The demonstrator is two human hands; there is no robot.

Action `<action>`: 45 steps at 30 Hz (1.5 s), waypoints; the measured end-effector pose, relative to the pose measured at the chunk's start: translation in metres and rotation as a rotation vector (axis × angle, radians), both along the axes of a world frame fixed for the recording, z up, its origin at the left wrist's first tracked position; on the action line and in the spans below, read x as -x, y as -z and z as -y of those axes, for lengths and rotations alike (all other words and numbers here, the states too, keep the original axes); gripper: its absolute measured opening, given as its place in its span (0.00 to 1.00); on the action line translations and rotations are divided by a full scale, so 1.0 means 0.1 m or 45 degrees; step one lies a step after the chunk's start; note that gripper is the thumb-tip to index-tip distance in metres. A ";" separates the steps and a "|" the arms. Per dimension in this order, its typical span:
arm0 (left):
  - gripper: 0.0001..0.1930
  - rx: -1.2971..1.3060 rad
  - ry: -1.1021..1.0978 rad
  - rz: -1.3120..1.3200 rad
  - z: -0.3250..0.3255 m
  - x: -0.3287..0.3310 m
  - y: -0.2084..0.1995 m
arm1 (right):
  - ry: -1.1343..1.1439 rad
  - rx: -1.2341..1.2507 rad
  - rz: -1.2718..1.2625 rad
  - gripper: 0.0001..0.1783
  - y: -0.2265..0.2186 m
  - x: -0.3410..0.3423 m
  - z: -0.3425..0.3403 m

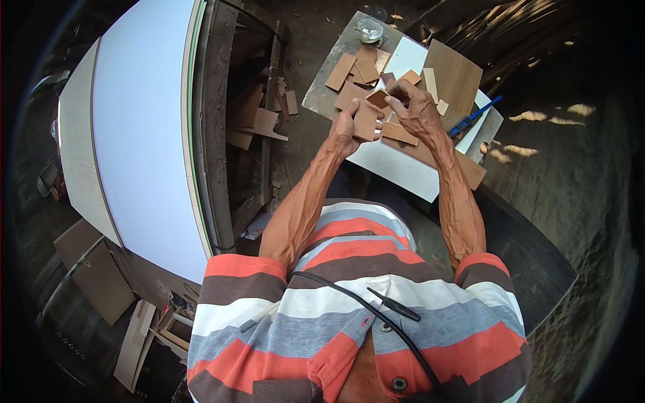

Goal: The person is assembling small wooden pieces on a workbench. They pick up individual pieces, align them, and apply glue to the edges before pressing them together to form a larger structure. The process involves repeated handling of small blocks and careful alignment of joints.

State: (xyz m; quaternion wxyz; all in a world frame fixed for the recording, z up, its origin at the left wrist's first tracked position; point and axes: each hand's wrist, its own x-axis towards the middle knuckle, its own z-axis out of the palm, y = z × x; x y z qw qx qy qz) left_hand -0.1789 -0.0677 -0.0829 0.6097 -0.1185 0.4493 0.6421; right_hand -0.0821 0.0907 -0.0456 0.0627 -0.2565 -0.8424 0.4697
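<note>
My left hand (345, 131) is closed round a small rectangular wooden piece (365, 121), held above the low work table. Just to its right, my right hand (415, 109) pinches a smaller, darker wooden piece (378, 99) with a pale edge, close to the top of the first one. Several more brown wooden pieces (340, 71) lie in a loose pile beyond my hands. Under my right wrist rests another flat wooden piece (400, 133). The fingertips of my left hand are partly hidden behind its piece.
A glass bowl (369, 30) stands at the table's far end. A blue tool (475, 117) lies at the right, beside a broad brown board (454, 74). On my left rises a large white panel (144, 101), with wooden offcuts (259, 125) next to it.
</note>
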 end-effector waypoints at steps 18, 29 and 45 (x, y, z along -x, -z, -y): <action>0.23 -0.222 0.022 0.081 -0.26 -0.53 -0.09 | 0.270 -0.198 -0.212 0.09 -0.22 -0.68 0.16; 0.20 -0.347 0.066 0.156 -0.21 -0.62 -0.14 | 0.385 -0.090 -0.325 0.06 -0.38 -0.89 0.41; 0.22 -0.431 0.001 0.289 -0.14 -0.61 -0.05 | 0.373 -0.028 -0.303 0.13 -0.30 -0.86 0.45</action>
